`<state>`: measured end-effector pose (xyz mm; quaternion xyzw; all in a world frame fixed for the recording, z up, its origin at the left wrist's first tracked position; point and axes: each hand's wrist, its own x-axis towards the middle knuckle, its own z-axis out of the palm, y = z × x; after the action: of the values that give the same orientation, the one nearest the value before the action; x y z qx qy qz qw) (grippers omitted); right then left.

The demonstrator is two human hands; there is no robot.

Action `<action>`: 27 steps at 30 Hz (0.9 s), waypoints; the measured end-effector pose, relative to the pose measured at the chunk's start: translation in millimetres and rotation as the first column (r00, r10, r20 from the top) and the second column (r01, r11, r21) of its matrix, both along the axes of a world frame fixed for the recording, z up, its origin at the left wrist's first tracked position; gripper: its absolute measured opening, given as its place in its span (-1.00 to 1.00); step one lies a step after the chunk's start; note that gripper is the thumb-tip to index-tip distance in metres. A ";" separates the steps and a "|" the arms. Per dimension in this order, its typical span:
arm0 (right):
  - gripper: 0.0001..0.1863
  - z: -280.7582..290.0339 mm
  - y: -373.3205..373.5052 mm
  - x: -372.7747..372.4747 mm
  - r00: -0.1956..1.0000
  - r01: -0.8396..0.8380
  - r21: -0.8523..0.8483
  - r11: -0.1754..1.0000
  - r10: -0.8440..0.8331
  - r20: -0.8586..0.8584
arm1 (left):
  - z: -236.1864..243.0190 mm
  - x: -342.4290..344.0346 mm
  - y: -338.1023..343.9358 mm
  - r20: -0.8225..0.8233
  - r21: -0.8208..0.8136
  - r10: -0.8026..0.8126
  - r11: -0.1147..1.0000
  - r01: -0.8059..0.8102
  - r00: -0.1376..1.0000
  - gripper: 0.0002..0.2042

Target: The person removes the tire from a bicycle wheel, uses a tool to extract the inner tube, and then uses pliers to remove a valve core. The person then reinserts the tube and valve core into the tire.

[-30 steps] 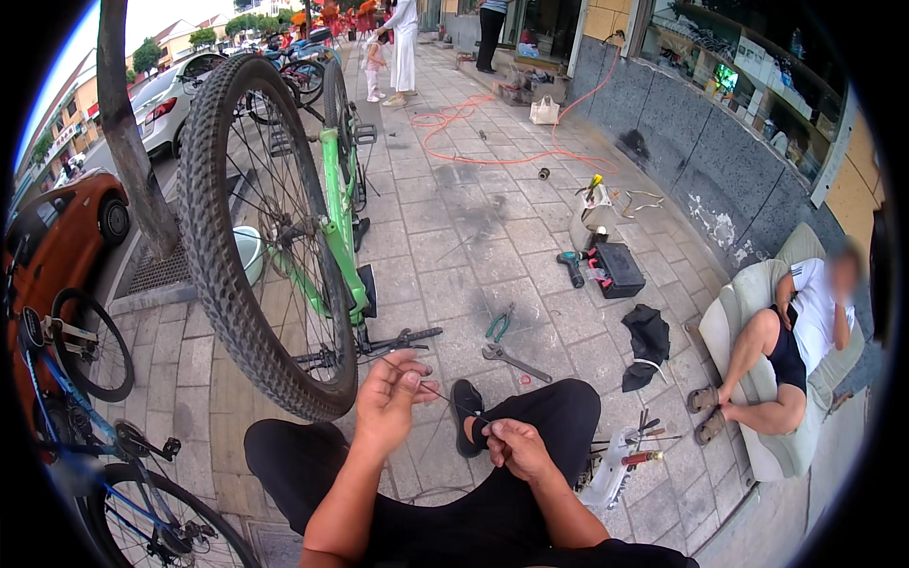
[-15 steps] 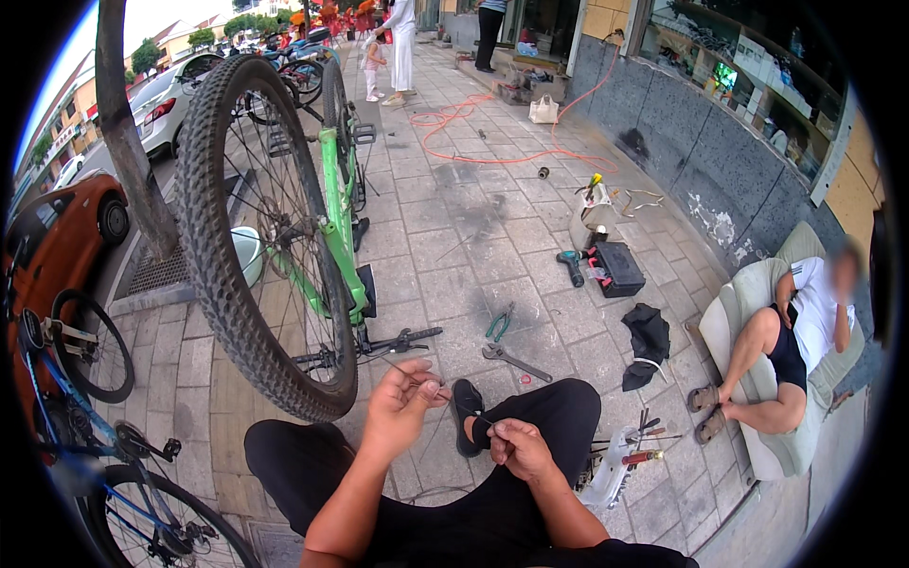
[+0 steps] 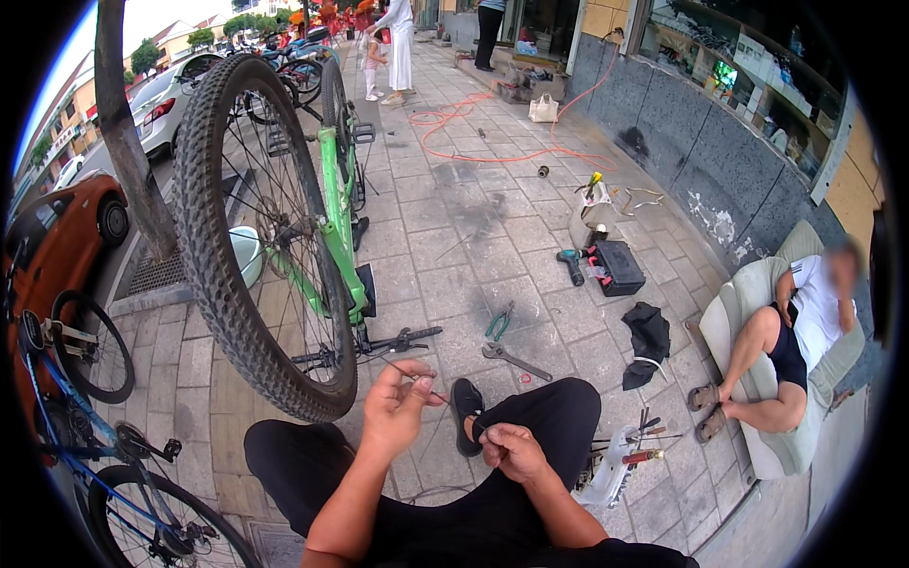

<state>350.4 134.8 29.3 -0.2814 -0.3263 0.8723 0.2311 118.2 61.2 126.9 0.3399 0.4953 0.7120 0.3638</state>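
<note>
Both my hands are raised over my crossed legs, a short gap between them. My left hand (image 3: 396, 409) has its thumb and fingers closed on a thin dark cable (image 3: 386, 361), which sticks out toward the upside-down green bicycle (image 3: 333, 208). A fine strand hangs below this hand. My right hand (image 3: 514, 452) pinches something thin and dark, perhaps the cable's other part; the fingertips hide most of it. Just ahead of my black shoe (image 3: 465, 402) lie an adjustable wrench (image 3: 516, 361) and green-handled pliers (image 3: 500, 322).
The bicycle's knobby tyre (image 3: 213, 246) stands close at left. Right of my knee is a white tool tray (image 3: 611, 469). Farther out are a cordless drill (image 3: 572, 266), a black case (image 3: 620, 270) and black cloth (image 3: 646, 343). A person (image 3: 805, 331) sits on a couch at right.
My right hand has moved slightly left, nearer my left hand. The left hand's fingers have shifted a little, still closed on the cable.
</note>
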 end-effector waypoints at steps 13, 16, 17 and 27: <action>-0.70 -16.9 -13.3 -3.6 0.973 -0.128 -0.147 0.981 0.095 -0.212 | 7.2 0.0 -2.2 -0.030 -0.075 -0.047 0.996 0.045 0.998 -0.80; -0.69 -17.0 -16.2 -5.0 0.966 -0.113 -0.190 0.975 0.064 -0.249 | 6.6 -0.3 -1.5 -0.040 -0.070 -0.043 0.997 0.040 0.998 -0.79; -0.69 -17.0 -16.9 -5.8 0.966 -0.111 -0.194 0.975 0.061 -0.250 | 6.2 -0.5 -1.5 -0.047 -0.071 -0.042 0.997 0.038 0.998 -0.79; -0.70 -18.2 -13.7 -6.6 0.967 -0.115 -0.206 0.972 0.062 -0.248 | 5.3 -0.2 -0.3 -0.064 -0.053 -0.032 0.998 0.029 0.997 -0.83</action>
<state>343.8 121.2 11.1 -0.1829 -0.2102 0.9400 0.1968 117.9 60.9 132.3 0.3605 0.5200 0.6818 0.3671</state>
